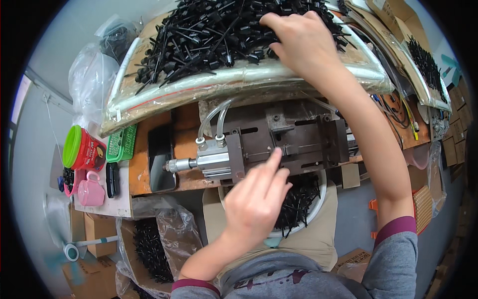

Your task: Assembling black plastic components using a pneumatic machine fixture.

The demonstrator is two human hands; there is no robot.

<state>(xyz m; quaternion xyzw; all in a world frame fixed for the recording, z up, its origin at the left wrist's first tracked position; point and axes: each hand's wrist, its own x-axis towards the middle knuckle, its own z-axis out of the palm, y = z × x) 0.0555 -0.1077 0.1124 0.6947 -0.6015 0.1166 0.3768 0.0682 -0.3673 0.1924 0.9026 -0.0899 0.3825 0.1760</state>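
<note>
A large pile of black plastic parts with thin stems (214,37) lies on a cardboard tray with a pale padded rim (239,74). My right hand (306,45) reaches over the pile's right side, thumb and forefinger apart, with nothing visible between them. A dark metal fixture with a silver air cylinder (215,160) is on the bench below the tray. In front of the fixture is my left hand (254,202), its forefinger stretched to the small block in the middle (286,149). Whether that fingertip touches a part there, I cannot tell.
A round white-rimmed container (321,199) of black parts is at my lap. On the left are a phone (162,154), green basket (122,143), red tub (92,154) and pink cup (91,190). A plastic-lined box (174,234) stands lower left. Clear hoses (213,117) rise from the cylinder.
</note>
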